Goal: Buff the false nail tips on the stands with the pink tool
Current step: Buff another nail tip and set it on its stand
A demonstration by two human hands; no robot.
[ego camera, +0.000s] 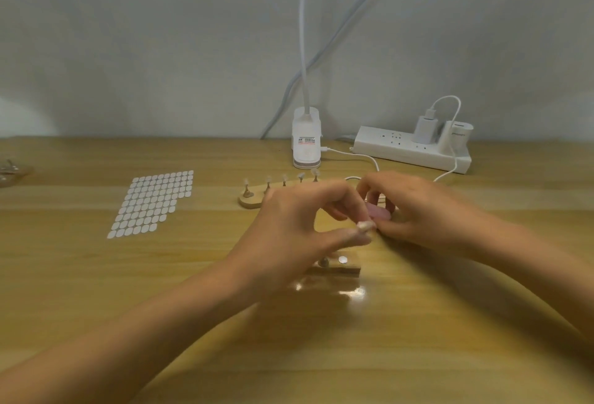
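My left hand [299,223] pinches a small stand peg topped with a pale false nail tip [366,226] between thumb and fingers, above the table. My right hand [414,210] grips the pink tool [379,212], whose end lies against that tip. A long wooden stand [249,200] behind my hands carries several pegs with clear nail tips [284,177]; its right part is hidden by my hands. A second wooden block [340,270] with a round metal disc lies just below my left hand.
A sheet of white oval stickers [154,202] lies at the left. A white clip lamp base [306,143] and a white power strip [408,149] with plugged chargers stand at the back, with a white cable [363,156] running behind my hands. Clear objects [9,169] sit at the far left edge.
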